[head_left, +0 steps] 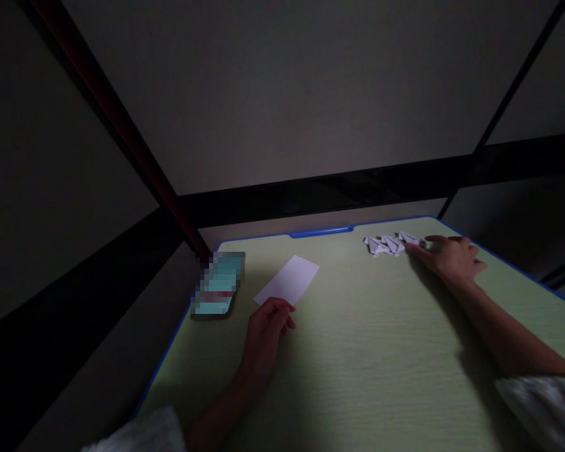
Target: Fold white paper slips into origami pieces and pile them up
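Note:
A white rectangular sheet of paper (289,279) lies slantwise on the table, left of the middle. At its near edge is my left hand (269,323), with thumb and fingers closed on the paper. Several small folded white paper figures (390,243) stand in a close row near the table's far edge on the right. My right hand (452,258) is at the right end of that row, its thumb and forefinger around the last figure. The other fingers of that hand are bent and lifted.
A phone (219,285) with a lit, pixelated screen rests at the table's left edge. The light wood-grain table (358,364) has a blue rim and a blue handle (322,232) at the far side. A pale panelled wall (301,100) with a dark band rises behind it.

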The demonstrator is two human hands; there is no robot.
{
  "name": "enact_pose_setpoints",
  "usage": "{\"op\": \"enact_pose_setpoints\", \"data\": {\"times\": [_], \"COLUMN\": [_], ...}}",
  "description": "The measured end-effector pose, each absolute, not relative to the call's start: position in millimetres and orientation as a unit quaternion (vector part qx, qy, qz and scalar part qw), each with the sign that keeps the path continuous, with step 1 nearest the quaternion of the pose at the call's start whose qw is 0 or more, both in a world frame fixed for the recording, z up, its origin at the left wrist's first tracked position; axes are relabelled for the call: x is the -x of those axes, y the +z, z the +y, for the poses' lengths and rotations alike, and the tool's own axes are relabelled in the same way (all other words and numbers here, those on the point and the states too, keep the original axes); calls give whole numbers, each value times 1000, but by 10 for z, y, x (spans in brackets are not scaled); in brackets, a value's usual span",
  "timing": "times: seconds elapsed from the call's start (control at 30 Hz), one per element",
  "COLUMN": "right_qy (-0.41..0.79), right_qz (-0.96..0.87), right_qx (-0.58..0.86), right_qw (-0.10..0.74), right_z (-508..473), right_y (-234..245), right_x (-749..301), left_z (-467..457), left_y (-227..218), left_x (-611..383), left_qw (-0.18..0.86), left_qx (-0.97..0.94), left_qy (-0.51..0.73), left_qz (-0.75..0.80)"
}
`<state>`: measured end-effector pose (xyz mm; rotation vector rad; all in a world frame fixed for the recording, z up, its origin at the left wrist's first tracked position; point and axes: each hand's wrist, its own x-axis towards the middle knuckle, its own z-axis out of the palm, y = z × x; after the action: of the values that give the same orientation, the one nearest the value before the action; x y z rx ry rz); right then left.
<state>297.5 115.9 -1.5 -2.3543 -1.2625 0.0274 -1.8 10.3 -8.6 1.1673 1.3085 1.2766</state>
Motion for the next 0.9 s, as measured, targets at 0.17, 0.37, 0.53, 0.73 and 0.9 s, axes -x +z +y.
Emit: {"op": "enact_pose_setpoints", "data": {"times": [0.17,0.37,0.53,0.73,0.9], "right_qy": [6,1,2,4,6], "right_qz": [-470,-476,-475,-481,-477], "right_qx": [850,848,850,849,852], "right_qw": [236,233,226,220,218], "right_z": [1155,1176,1186,1184,1196], "right_y": [-24,-52,-51,-49,-50], "right_x": [-2992,-3009,-3006,-3016,-3018], "left_z": [104,103,108,109,107], "left_y": [-88,-97,-95,-91,-84], "left_x": [19,18,18,18,17], "left_qw": [462,452,453,452,453], "left_qx": [-484,-497,-498,-498,-497], "left_qy": [516,516,515,516,514], "left_qz": [535,531,531,531,532]}}
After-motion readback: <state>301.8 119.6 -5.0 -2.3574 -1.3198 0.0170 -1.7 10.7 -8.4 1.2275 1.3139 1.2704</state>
